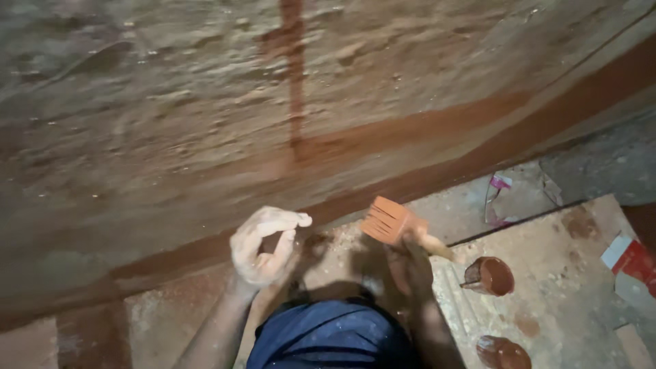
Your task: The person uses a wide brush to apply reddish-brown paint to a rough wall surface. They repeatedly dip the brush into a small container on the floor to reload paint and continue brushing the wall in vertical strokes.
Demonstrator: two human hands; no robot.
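Observation:
My right hand [408, 265] grips the wooden handle of a wide paintbrush [387, 219], whose bristles are wet with red-brown paint and point up toward the rough wall [205, 123]. My left hand [264, 246], dusted white, is loosely curled with fingers bent and nothing in it, close to the base of the wall. A red-brown painted band [424, 147] runs along the wall's lower part, with one vertical drip streak [294, 75] above it.
A small cup of red-brown paint [490, 275] stands on the floor to the right, and a second paint cup [504, 354] is nearer me. Torn paper scraps [502, 198] and a red and white packet [629, 258] lie on the floor. My dark blue clothed knee [328, 338] is below.

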